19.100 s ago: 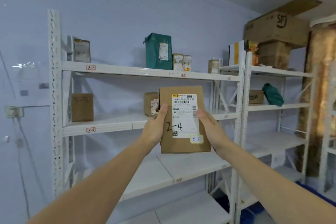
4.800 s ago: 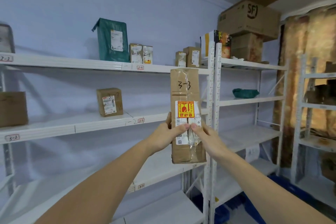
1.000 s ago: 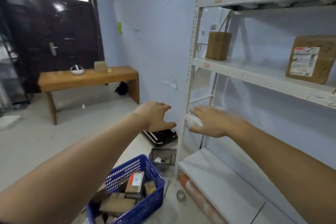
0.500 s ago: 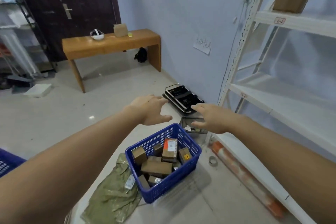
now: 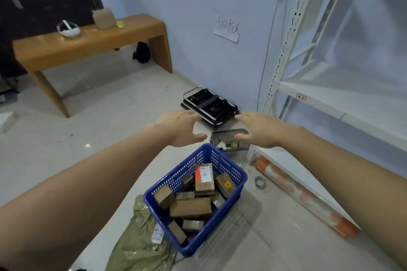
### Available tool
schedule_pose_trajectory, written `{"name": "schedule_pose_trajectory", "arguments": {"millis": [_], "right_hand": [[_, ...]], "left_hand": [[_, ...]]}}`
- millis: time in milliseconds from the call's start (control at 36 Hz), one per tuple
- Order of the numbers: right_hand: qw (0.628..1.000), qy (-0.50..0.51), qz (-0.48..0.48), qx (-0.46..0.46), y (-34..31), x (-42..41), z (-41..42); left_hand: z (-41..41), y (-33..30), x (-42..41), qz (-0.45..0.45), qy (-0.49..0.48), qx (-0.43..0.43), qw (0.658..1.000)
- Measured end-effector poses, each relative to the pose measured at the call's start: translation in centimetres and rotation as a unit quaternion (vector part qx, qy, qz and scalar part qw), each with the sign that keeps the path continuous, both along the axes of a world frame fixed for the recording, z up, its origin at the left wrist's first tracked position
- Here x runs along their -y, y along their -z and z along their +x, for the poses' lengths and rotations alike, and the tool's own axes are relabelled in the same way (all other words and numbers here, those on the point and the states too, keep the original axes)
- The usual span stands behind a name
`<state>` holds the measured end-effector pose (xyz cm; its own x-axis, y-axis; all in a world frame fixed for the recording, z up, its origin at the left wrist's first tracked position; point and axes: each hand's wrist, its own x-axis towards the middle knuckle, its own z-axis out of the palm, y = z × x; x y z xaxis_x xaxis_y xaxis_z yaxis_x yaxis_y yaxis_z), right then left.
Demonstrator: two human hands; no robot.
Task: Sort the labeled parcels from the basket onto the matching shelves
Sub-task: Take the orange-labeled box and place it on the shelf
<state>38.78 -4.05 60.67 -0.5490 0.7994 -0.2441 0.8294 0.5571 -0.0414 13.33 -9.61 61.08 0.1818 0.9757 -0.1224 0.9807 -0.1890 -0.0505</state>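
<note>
Item: blue basket [image 5: 233,177] of parcels, floor, beside white shelving [image 5: 330,92].
I log my left hand [image 5: 179,131] and right hand [image 5: 259,131] held above the basket's far rim, fingers spread and relaxed, gripping nothing. Brown parcels [image 5: 190,207] lie jumbled inside; one orange-labelled parcel [image 5: 204,179] stands upright. Green sack [image 5: 141,246] touches the basket's near-left side.

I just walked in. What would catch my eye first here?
Probably the blue basket on the floor, full of brown parcels, in the lower middle. Above it two bare hands, left and right, reach out open and hold nothing. White shelves stand at the right.
</note>
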Motion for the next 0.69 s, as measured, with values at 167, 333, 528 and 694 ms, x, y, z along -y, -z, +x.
{"name": "schedule_pose_trajectory", "arguments": {"millis": [167,333,528,694], "right_hand": [[0.999,0.04,-0.021,0.004,1.5,-4.3,-1.7],[0.994,0.1,-0.044,0.004,3.1,-8.8,-5.0],[0.976,0.198,-0.085,-0.033,8.3,-11.6,-9.3],[0.95,0.268,-0.14,-0.083,16.2,-13.2,-12.5]], "left_hand": [[-2.7,2.0,-5.9,-0.015,0.05,0.005,0.999],[-6.5,4.1,-13.1,-0.04,0.088,0.007,0.995],[-10.9,8.4,-20.2,-0.076,0.141,0.01,0.987],[-13.8,15.6,-25.0,-0.121,0.189,-0.017,0.974]]}}
